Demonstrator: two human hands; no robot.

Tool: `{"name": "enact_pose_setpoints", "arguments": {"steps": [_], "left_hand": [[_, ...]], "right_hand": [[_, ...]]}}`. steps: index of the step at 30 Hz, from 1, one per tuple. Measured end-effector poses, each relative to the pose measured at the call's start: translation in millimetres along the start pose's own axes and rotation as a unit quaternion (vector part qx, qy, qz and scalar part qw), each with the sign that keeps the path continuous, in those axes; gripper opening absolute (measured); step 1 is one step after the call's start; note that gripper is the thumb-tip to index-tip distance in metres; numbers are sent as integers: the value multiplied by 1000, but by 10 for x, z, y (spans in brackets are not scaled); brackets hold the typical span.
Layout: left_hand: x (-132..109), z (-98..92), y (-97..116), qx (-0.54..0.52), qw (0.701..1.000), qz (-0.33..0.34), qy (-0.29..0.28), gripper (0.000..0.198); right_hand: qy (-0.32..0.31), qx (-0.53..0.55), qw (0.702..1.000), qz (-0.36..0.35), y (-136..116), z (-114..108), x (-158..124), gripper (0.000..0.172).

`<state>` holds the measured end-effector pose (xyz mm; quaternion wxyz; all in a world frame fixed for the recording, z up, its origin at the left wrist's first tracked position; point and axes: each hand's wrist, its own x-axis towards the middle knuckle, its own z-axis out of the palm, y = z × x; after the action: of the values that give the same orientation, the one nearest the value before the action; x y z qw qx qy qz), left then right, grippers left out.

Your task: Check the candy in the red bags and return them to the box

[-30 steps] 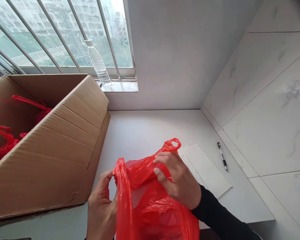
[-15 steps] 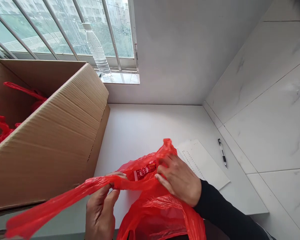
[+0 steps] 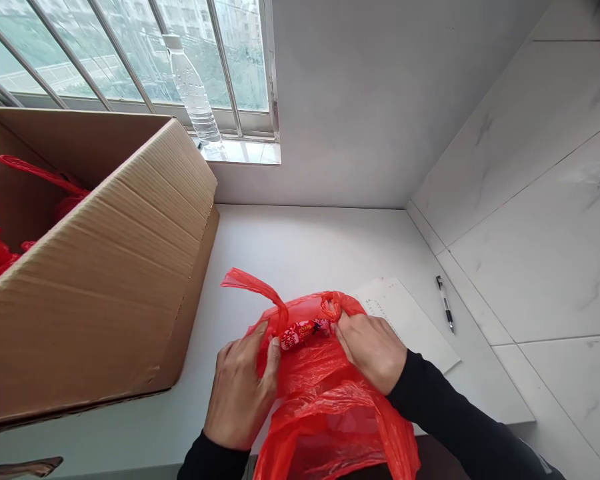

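Note:
A thin red plastic bag (image 3: 315, 380) lies crumpled at the counter's front edge, its lower part hanging over. Wrapped in its upper fold is a red printed packet (image 3: 303, 333) with pink and yellow lettering. My left hand (image 3: 243, 383) grips the bag by the packet's left end, thumb and forefinger on the plastic. A twisted strip of the bag rises beyond those fingers and points left. On the other side, my right hand (image 3: 375, 350) has its fingers closed on gathered plastic at the packet's right end.
A large open cardboard box (image 3: 100, 267) with red plastic bags (image 3: 0, 253) inside stands on the left. Written paper (image 3: 410, 327) and a pen (image 3: 445, 303) lie on the white counter (image 3: 280, 247) to the right. A clear bottle (image 3: 195, 97) stands on the barred window's sill.
My left hand has moved right and up, closer to the packet. The long red strip that stretched to the lower left now stands short above the bag. My right hand moved slightly right.

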<state>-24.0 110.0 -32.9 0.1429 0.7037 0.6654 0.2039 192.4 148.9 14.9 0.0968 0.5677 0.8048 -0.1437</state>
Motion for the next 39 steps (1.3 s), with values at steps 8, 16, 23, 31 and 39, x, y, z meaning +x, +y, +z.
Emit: {"name": "enact_pose_setpoints", "arguments": {"steps": [8,16,23,31,39], "left_hand": [[29,19,105,-39,989,94,105,70],[5,48,-11,-43,987,90,127,39],[91,220,-7,-1,995,88,51,33],[275,634,128,60,998,22,17,30],[293,690,49,50,999,-1,-1,29]], "right_hand": [[45,49,991,-113,-110,108,264,29],[23,26,998,-54,67,434,427,21],[31,51,998,-36,100,508,396,18],[30,96,995,-15,214,566,374,24],[9,152,988,16,350,632,437,18]]}}
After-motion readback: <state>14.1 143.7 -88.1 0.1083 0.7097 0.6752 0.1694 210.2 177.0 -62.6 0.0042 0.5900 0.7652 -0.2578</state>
